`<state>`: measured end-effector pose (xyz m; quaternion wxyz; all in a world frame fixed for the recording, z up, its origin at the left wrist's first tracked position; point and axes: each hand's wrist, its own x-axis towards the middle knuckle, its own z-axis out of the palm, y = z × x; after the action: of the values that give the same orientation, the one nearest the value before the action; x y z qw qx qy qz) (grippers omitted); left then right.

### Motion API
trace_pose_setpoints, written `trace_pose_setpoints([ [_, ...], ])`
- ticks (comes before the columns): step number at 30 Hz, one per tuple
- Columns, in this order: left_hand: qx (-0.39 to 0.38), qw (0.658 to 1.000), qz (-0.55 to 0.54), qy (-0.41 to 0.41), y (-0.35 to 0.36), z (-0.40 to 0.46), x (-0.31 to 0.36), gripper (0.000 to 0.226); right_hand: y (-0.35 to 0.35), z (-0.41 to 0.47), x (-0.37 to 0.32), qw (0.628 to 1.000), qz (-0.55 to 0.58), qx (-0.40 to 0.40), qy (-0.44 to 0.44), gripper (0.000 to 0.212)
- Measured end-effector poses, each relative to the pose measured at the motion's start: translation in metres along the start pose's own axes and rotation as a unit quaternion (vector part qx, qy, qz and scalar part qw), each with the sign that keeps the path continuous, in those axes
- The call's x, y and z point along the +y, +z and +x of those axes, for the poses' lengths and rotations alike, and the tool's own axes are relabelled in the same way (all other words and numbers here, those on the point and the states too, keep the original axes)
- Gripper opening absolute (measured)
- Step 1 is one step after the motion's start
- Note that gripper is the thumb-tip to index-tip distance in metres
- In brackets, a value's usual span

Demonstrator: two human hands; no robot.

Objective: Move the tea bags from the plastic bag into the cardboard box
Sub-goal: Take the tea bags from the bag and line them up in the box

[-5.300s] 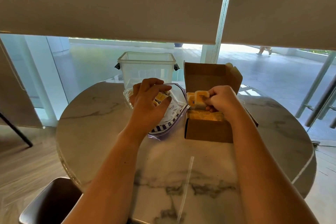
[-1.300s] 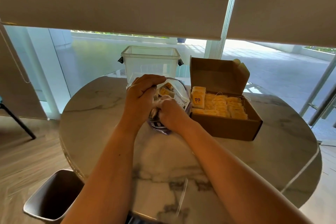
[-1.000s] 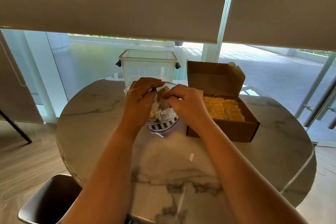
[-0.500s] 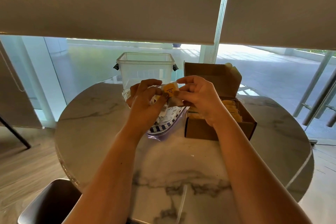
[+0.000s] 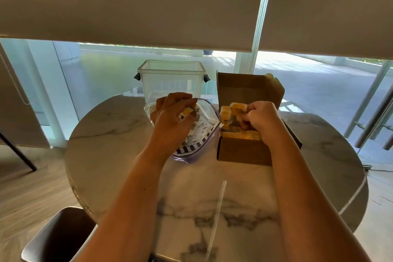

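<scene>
A clear plastic zip bag [image 5: 202, 134] with a striped print lies open on the marble table, with yellow tea bags inside. My left hand [image 5: 172, 119] reaches into its mouth and its curled fingers close round a yellow tea bag [image 5: 187, 111] there. To the right stands the open cardboard box [image 5: 242, 153], lid up, with rows of yellow tea bags [image 5: 240, 135] inside. My right hand [image 5: 261, 119] is over the box's left end and pinches a yellow tea bag [image 5: 237, 111] among those standing there.
An empty clear plastic tub [image 5: 172, 78] stands behind the bag near the table's far edge. The round marble table [image 5: 191, 208] is bounded by a window behind. A dark chair [image 5: 57, 236] sits at the lower left.
My right hand has carried a tea bag from above the plastic bag over to the left end of the box. My left hand has gone down into the bag's mouth.
</scene>
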<state>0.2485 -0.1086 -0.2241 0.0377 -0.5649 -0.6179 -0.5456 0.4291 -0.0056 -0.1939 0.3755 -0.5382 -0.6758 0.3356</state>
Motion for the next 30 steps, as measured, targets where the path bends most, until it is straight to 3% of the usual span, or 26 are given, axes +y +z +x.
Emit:
trace_pose_setpoints([
  [5, -0.001, 1.000, -0.016, -0.004, 0.000, 0.001, -0.003, 0.034, 0.017, 0.005, 0.002, 0.993, -0.085, -0.076, 0.013, 0.005],
  [8, -0.022, 0.998, -0.049, -0.012, -0.002, -0.001, 0.001, 0.040, 0.024, 0.012, 0.007, 0.989, -0.133, -0.070, -0.004, 0.004],
  [12, -0.027, 0.993, -0.114, -0.006, -0.009, -0.001, 0.000, 0.049, 0.024, 0.011, 0.009, 0.982, -0.181, -0.038, -0.038, 0.019],
  [14, -0.012, 0.990, -0.140, -0.001, -0.012, 0.000, -0.001, 0.050, 0.020, 0.006, 0.004, 0.982, -0.165, 0.018, -0.093, 0.025],
  [17, 0.006, 0.987, -0.161, -0.010, -0.015, 0.000, 0.000, 0.049, 0.014, -0.018, -0.019, 0.980, -0.033, 0.053, -0.189, 0.021],
  [19, 0.011, 0.986, -0.167, -0.007, -0.016, -0.001, -0.002, 0.048, 0.012, -0.039, -0.037, 0.970, 0.066, -0.042, -0.231, 0.016],
  [21, 0.013, 0.985, -0.170, -0.003, -0.016, 0.000, -0.006, 0.044, 0.018, -0.057, -0.048, 0.949, 0.095, -0.203, -0.223, 0.013],
  [23, 0.015, 0.985, -0.171, 0.008, -0.016, 0.000, -0.008, 0.041, 0.037, -0.063, -0.048, 0.935, -0.005, -0.281, -0.217, 0.013],
  [27, 0.014, 0.985, -0.171, 0.013, -0.014, -0.001, -0.007, 0.041, 0.086, -0.051, -0.031, 0.909, -0.239, -0.250, -0.232, 0.044],
  [30, 0.011, 0.984, -0.179, 0.010, -0.014, -0.001, -0.006, 0.043, 0.105, -0.047, -0.019, 0.885, -0.300, -0.242, -0.261, 0.043],
])
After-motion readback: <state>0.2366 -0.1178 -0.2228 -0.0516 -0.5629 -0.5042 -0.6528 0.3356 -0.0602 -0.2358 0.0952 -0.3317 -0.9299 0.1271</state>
